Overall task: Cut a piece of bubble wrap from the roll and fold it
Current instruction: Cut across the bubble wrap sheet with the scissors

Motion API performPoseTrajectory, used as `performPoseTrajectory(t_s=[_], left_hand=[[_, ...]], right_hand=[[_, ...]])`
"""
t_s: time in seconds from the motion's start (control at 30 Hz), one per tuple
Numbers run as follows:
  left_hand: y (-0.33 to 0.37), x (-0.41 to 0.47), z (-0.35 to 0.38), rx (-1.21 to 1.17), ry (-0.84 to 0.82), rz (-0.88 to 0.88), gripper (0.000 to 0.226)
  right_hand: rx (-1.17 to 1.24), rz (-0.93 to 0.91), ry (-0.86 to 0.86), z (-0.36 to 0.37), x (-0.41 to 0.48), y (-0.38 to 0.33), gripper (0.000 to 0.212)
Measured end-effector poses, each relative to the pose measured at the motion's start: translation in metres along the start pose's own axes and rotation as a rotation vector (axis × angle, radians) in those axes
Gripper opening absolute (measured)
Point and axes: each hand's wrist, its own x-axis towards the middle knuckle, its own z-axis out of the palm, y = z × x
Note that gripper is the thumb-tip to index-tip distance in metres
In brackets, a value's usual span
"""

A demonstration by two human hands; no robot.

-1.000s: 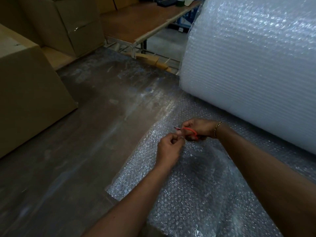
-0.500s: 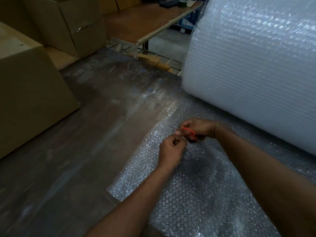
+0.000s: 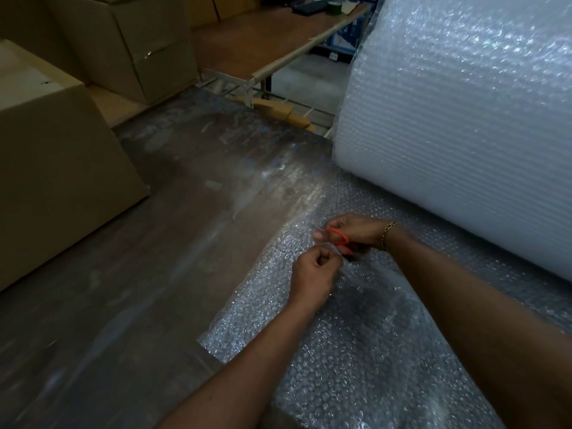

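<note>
Curled fingers (image 3: pixel 323 258) of the left hand (image 3: pixel 314 275) close tightly on a small pinch of the bubble wrap sheet (image 3: pixel 356 351), drawing it up into a low ridge just in front of the other hand. That pinch, I judge, is there to pull the soft film taut so that it meets an edge instead of folding away from it. The right hand (image 3: pixel 360 232) is closed as well, its thumb and fingers threaded through the red loops of a pair of scissors (image 3: pixel 340 238) and bent round them; a bracelet (image 3: pixel 387 233) shows at the wrist. The two hands sit just beside each other, nearly touching. The blades are hidden behind the knuckles and the glare of the plastic, so whether they are parted or biting the wrap cannot be told; they probably lie at the ridge between the hands.

The sheet lies unrolled across the dark table (image 3: pixel 154 258), running from the foot of the big roll (image 3: pixel 464 134), which stands at the far right, toward the person and under both forearms. It looks joined to the roll, so the cut seems to be in hand and the folding not yet begun. Cardboard boxes (image 3: pixel 62 181) stand well apart at the left.
</note>
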Motion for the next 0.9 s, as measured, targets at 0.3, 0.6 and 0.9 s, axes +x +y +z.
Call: performPoseTrajectory(t_s=[0.3,0.6,0.9], left_hand=[[0.009,-0.004,-0.007,0.029,-0.05,-0.038,0.01],[0.033,0.057,-0.089,0.4,0.308,-0.038,0.038],[0.06,0.102,-0.094,0.302,-0.135,-0.368,0.018]], right_hand=[[-0.01,-0.013,0.048,0.001,0.005,-0.001,0.046],[0.014,-0.016,0.076,0.001,0.004,0.002,0.049],[0.051,-0.04,0.079,0.003,0.003,0.0,0.044]])
